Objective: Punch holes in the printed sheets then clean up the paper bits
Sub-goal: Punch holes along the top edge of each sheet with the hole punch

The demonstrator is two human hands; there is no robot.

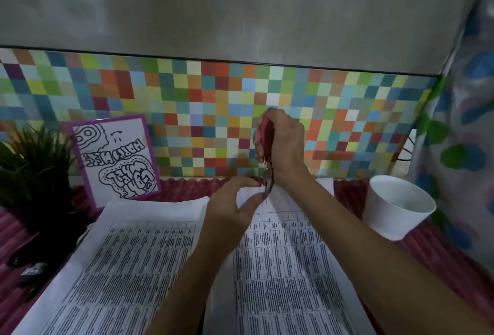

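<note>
Surfaces around the printed sheets [280,267]
Sheets matt white paper; punch [266,134] above them pink plastic, glinting metal tip; cover [187,186] beneath them ribbed; cup [395,206] to their right smooth, matt.

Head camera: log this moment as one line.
stage: punching | right hand: grips pink punch at top edge of right sheet | left hand: pinches that edge | left stack: lies alongside

One view only: a wide-angle camera worn on the head. It sits above and behind both hands, close to them, facing forward and down. The left hand [232,205] and right hand [283,142] lie mid-frame; the wall [187,94] rises beyond them.
</note>
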